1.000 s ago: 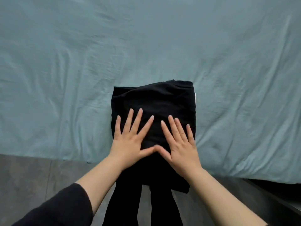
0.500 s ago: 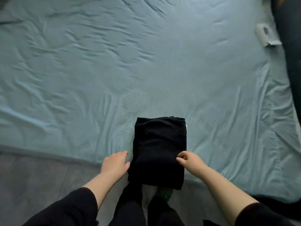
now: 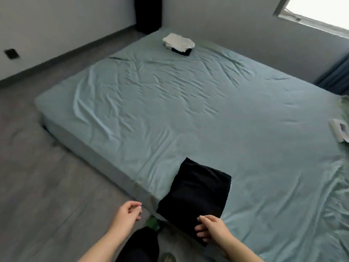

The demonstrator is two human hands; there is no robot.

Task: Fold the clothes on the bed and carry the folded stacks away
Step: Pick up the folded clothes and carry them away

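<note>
Fingers [image 3: 135, 208] of the left hand [image 3: 129, 213] hang loosely curled and hold nothing. That hand hovers over the grey floor [image 3: 47, 176] at the lower middle of the frame, just left of the bed's near corner and apart from the cloth. The right hand [image 3: 212, 231], lower right of centre, has its fingers curled at the near edge of the folded black garment [image 3: 194, 193]. The fingertips lie against the dark cloth, but I cannot tell whether they pinch it or merely touch it.

The garment lies as a neat dark rectangle on the near corner of the bed [image 3: 207, 120], and its nearest end appears to reach past the mattress edge. At the far corner of the bed, in the upper middle of the frame, sits a small stack [image 3: 178, 43] of folded pieces, white on top of black. A small white object [image 3: 339, 132] lies at the right edge of the sheet; what it is I cannot tell.

Folding of this piece looks finished, so the step in hand is probably the pick-up. The next move likely calls for both hands to slide under the garment from opposite sides and lift it flat, so that the layers keep their shape. Then it could go to the far stack or be carried away. A one-handed pull by the corner risks undoing the fold.
</note>
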